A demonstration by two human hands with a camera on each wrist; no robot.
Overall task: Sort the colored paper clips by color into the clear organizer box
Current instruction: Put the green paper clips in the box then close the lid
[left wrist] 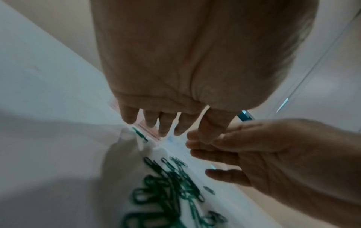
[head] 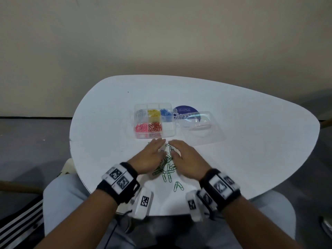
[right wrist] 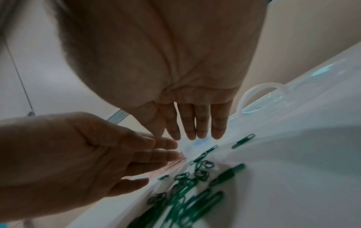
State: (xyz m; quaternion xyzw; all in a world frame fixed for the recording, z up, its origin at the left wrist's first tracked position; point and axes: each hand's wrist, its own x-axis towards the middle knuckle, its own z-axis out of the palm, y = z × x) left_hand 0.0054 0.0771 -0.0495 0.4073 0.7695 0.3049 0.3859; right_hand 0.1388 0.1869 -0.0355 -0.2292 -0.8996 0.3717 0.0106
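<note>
A pile of green paper clips [head: 166, 167] lies on the white table [head: 242, 151], in front of the clear organizer box [head: 154, 120]. The box holds white, yellow and blue clips in its back row and pink and red clips in front; its front right compartment [head: 168, 129] looks empty. My left hand [head: 152, 153] and right hand [head: 181, 151] hover palms down over the pile, side by side, fingers straight and holding nothing. Both wrist views show the green clips [left wrist: 168, 188] [right wrist: 187, 189] beneath the spread fingers.
The box's clear lid [head: 198, 127] lies open to the right of the box, partly over a round blue sticker [head: 185, 110]. A few green clips [head: 177, 186] lie apart, nearer the table's front edge. My legs are below the table edge.
</note>
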